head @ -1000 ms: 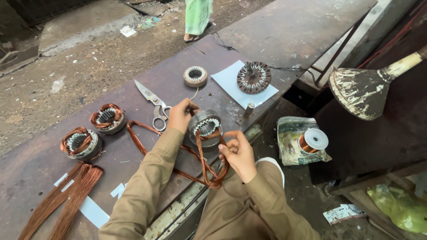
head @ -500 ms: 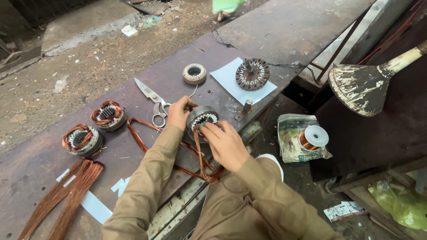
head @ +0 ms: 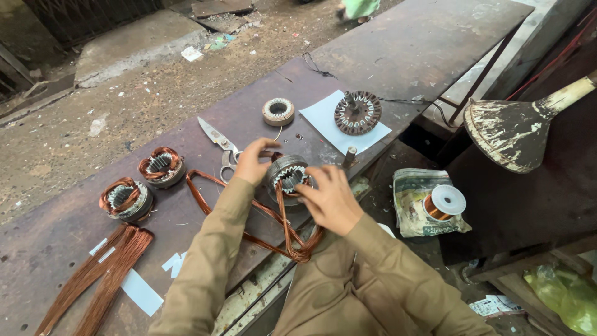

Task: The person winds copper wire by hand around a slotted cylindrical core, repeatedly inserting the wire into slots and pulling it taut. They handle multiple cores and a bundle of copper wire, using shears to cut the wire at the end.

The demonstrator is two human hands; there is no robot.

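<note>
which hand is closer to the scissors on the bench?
Left. The left hand sits right beside the scissors handles, on the stator core. The right hand is on the core's far side, clearly farther off.

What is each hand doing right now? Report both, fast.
Left hand: fingers curled on the rim of the round grey metal stator core, steadying it.
Right hand: fingers pressed at the core's slotted opening, on the looped copper wire coil.

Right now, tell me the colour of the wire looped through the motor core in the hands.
Copper-orange wire, clearest in the head view.
</note>
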